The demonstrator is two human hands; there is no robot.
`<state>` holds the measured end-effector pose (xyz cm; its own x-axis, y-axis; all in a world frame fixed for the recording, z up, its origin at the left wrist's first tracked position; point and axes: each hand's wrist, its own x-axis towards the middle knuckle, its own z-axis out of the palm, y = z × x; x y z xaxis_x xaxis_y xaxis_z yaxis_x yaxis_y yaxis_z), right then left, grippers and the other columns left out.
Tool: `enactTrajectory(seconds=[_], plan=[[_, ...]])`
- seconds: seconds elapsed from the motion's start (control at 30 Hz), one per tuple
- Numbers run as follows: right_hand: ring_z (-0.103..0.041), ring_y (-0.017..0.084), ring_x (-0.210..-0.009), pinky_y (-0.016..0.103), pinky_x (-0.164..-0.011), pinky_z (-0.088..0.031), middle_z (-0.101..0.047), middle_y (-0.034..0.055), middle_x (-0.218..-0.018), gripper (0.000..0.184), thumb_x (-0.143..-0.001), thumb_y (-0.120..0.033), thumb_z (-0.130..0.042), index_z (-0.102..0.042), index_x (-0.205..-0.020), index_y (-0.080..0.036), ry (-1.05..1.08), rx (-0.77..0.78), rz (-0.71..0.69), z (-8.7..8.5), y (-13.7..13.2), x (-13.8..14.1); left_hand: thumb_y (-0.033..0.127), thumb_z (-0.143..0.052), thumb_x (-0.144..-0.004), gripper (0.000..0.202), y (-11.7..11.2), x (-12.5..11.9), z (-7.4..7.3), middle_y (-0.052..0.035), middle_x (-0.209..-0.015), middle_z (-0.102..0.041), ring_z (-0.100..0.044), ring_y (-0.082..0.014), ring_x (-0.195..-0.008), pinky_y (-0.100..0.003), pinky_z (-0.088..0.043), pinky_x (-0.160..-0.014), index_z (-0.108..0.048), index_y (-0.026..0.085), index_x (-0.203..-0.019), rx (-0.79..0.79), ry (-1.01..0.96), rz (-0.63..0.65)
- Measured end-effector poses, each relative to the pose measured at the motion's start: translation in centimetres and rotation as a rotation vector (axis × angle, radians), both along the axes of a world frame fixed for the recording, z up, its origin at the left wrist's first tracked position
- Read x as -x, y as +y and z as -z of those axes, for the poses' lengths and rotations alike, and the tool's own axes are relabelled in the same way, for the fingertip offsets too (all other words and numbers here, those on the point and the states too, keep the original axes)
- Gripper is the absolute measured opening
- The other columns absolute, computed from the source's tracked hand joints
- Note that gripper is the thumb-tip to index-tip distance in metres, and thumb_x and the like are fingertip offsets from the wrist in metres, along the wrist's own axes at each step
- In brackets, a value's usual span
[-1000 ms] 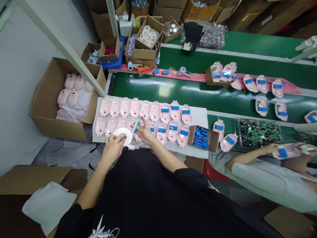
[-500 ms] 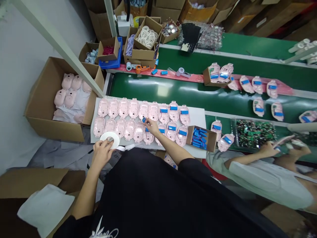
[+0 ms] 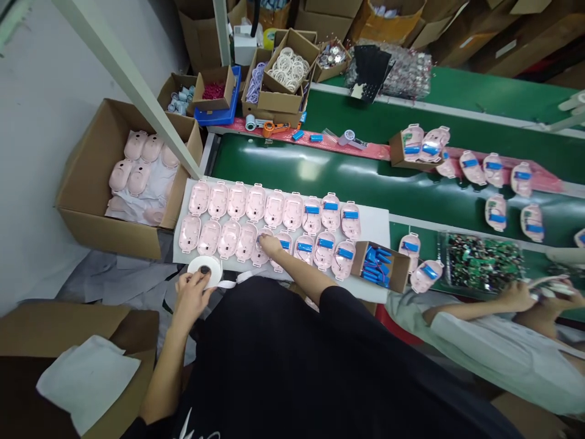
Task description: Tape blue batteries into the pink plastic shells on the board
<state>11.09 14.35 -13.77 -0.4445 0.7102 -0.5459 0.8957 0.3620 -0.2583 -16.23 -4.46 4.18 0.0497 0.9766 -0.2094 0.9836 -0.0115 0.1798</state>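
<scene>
My left hand (image 3: 192, 297) grips a roll of white double-sided-looking tape (image 3: 194, 266) at the front left edge of a white board (image 3: 375, 228). A loose strip of the tape trails to the right. My right hand (image 3: 270, 244) reaches down into a pink plastic shell (image 3: 258, 256) in the front row, its fingers pinched on a blue battery pack that they mostly cover. Two rows of these shells lie open side up on the board. Those on the right hold blue battery packs (image 3: 326, 243); the left ones, such as this shell (image 3: 199, 198), hold none.
A carton of blue battery packs (image 3: 397, 268) stands at the board's right end. A large carton of pink shells (image 3: 77, 213) is at left. Behind runs a green conveyor (image 3: 274, 161). At right, a co-worker's hands (image 3: 518, 297) are beside a bag of circuit boards (image 3: 484, 259).
My right hand has brought the battery pack down and towards me, into a front-row shell. My left hand still holds the tape roll. The whole view has shifted slightly.
</scene>
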Motion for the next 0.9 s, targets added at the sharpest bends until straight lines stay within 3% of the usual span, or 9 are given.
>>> enactTrajectory(seconds=[0.17,0.3,0.4,0.53,0.63,0.73,0.8,0.9], plan=[[-0.060,0.032,-0.125,0.045,-0.100,-0.054,-0.058,0.0281,-0.136,0.038,-0.097,-0.007,-0.044,-0.065,-0.128,-0.009,0.008,-0.011,0.001,1.0,-0.3,1.1,0.039,-0.062,-0.096,0.038,-0.1,-1.0,2.8,-0.0177,-0.130,-0.067,-0.049,-0.0347,-0.112,-0.054,-0.044,-0.099,-0.072,0.019,-0.127,-0.102,-0.145,0.015],[-0.062,0.029,-0.125,0.040,-0.098,-0.054,-0.061,0.0212,-0.138,0.033,-0.101,-0.016,-0.046,-0.064,-0.130,-0.016,0.054,-0.005,0.033,1.2,-0.2,-0.2,0.035,-0.064,-0.095,0.039,0.7,-3.1,6.3,-0.0179,-0.127,-0.068,-0.048,-0.0364,-0.124,-0.057,-0.043,-0.108,-0.069,0.018,-0.130,-0.111,-0.294,0.068],[-0.060,0.027,-0.129,0.039,-0.103,-0.052,-0.060,0.0169,-0.145,0.039,-0.099,-0.020,-0.057,-0.059,-0.137,-0.017,0.167,0.038,0.050,1.3,0.2,-2.2,0.032,-0.060,-0.097,0.042,1.9,-4.8,8.8,-0.0155,-0.136,-0.065,-0.046,-0.0348,-0.135,-0.059,-0.037,-0.116,-0.064,0.019,-0.136,-0.035,-0.374,0.254],[-0.053,0.023,-0.140,0.034,-0.112,-0.046,-0.045,0.0095,-0.163,0.059,-0.091,-0.005,-0.056,-0.054,-0.148,-0.021,0.286,0.126,-0.012,1.7,1.0,-4.8,0.036,-0.054,-0.101,0.046,4.2,-7.9,12.7,-0.0113,-0.150,-0.057,-0.038,-0.0322,-0.148,-0.054,-0.035,-0.122,-0.059,0.021,-0.144,0.092,-0.448,0.538],[-0.054,0.023,-0.140,0.036,-0.113,-0.046,-0.042,0.0064,-0.165,0.064,-0.093,-0.003,-0.051,-0.050,-0.153,-0.025,0.282,0.153,-0.053,2.2,1.3,-5.9,0.039,-0.056,-0.100,0.049,5.9,-10.2,16.4,-0.0121,-0.152,-0.056,-0.036,-0.0355,-0.150,-0.057,-0.032,-0.123,-0.057,0.021,-0.146,0.162,-0.419,0.637],[-0.050,0.025,-0.145,0.040,-0.115,-0.046,-0.040,0.0068,-0.165,0.058,-0.098,-0.008,-0.048,-0.050,-0.153,-0.025,0.296,0.131,-0.068,2.6,0.9,-6.1,0.036,-0.059,-0.098,0.051,6.6,-11.4,19.4,-0.0132,-0.151,-0.057,-0.034,-0.0387,-0.150,-0.063,-0.027,-0.123,-0.057,0.021,-0.147,0.194,-0.384,0.652],[-0.047,0.026,-0.147,0.042,-0.115,-0.047,-0.042,0.0093,-0.164,0.053,-0.100,-0.009,-0.047,-0.053,-0.150,-0.022,0.315,0.113,-0.056,2.9,0.4,-5.8,0.033,-0.058,-0.099,0.050,6.5,-11.5,20.6,-0.0120,-0.150,-0.057,-0.032,-0.0388,-0.151,-0.063,-0.026,-0.124,-0.056,0.021,-0.148,0.191,-0.392,0.665],[-0.046,0.027,-0.148,0.044,-0.114,-0.049,-0.047,0.0129,-0.160,0.050,-0.097,-0.005,-0.048,-0.059,-0.144,-0.019,0.361,0.080,0.008,3.1,-0.1,-5.1,0.030,-0.055,-0.099,0.050,6.3,-11.2,21.2,-0.0107,-0.152,-0.056,-0.031,-0.0381,-0.152,-0.062,-0.025,-0.124,-0.055,0.022,-0.148,0.196,-0.411,0.693]])
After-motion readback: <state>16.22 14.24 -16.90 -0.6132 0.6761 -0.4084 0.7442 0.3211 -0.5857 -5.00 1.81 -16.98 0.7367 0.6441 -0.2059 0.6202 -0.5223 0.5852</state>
